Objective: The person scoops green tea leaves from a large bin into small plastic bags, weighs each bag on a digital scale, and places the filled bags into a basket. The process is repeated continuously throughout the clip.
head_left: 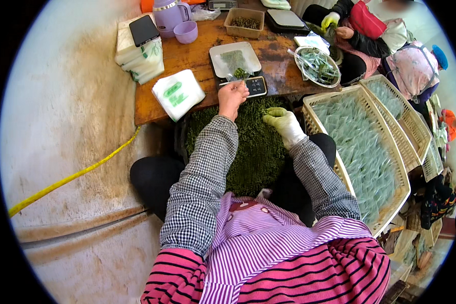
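Note:
My bare left hand [232,99] pinches the edge of a small clear plastic bag [233,60] with green bits in it. The bag lies over the white pan [219,52] of a digital scale [258,86] at the table's near edge. My right hand [286,126], in a pale glove stained green at the fingers, hovers over a container of small green berries [253,152] between my knees. Its fingers are drawn together; what they hold, if anything, is too small to make out.
A stack of white printed bags [178,94] lies left on the wooden table [197,48]. Behind are a purple jug [170,17], purple bowl [186,32] and phone [144,30]. Crates of filled bags [359,147] stand right, near a basket [317,66] and a co-worker [359,35].

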Demonstrator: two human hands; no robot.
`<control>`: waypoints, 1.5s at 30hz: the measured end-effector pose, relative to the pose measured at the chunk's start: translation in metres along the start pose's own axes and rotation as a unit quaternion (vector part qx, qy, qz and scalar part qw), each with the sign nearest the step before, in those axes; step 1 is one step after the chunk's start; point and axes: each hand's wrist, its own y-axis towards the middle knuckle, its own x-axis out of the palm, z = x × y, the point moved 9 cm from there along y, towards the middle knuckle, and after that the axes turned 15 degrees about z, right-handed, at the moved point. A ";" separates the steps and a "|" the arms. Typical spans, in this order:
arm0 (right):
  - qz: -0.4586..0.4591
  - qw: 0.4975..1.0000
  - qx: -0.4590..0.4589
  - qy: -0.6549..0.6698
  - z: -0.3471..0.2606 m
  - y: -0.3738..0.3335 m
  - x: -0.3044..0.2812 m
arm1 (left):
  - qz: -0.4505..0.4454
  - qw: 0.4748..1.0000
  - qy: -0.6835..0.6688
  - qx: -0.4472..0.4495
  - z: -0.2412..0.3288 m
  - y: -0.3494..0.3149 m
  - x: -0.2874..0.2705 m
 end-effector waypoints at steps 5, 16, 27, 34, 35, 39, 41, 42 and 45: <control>0.167 0.844 -0.420 -0.290 -0.088 -0.007 0.018 | 0.021 0.999 -0.040 -0.001 0.002 0.007 0.005; 0.197 0.650 -0.560 -0.475 -0.147 0.053 0.128 | 0.019 0.998 -0.064 0.020 0.007 0.002 0.005; 0.203 0.806 -0.474 -0.290 -0.119 0.004 0.044 | -0.061 0.958 -0.255 -0.114 -0.007 -0.002 0.022; 0.222 0.723 -0.556 -0.344 -0.115 0.029 0.078 | -0.039 0.986 -0.145 -0.072 -0.002 0.001 0.012; 0.226 0.707 -0.569 -0.353 -0.119 0.033 0.082 | -0.031 0.988 -0.134 -0.070 -0.003 0.002 0.010; 0.216 0.689 -0.522 -0.454 -0.130 0.067 0.109 | -0.006 0.996 -0.084 -0.017 0.001 0.004 0.006; 0.254 0.686 -0.547 -0.408 -0.140 0.058 0.108 | -0.019 0.996 -0.085 -0.021 0.000 0.004 0.008; 0.250 0.714 -0.520 -0.396 -0.140 0.060 0.107 | -0.025 0.996 -0.086 -0.024 -0.001 0.003 0.008; 0.199 0.755 -0.479 -0.401 -0.125 0.044 0.093 | -0.060 0.997 -0.029 -0.043 -0.006 -0.005 0.006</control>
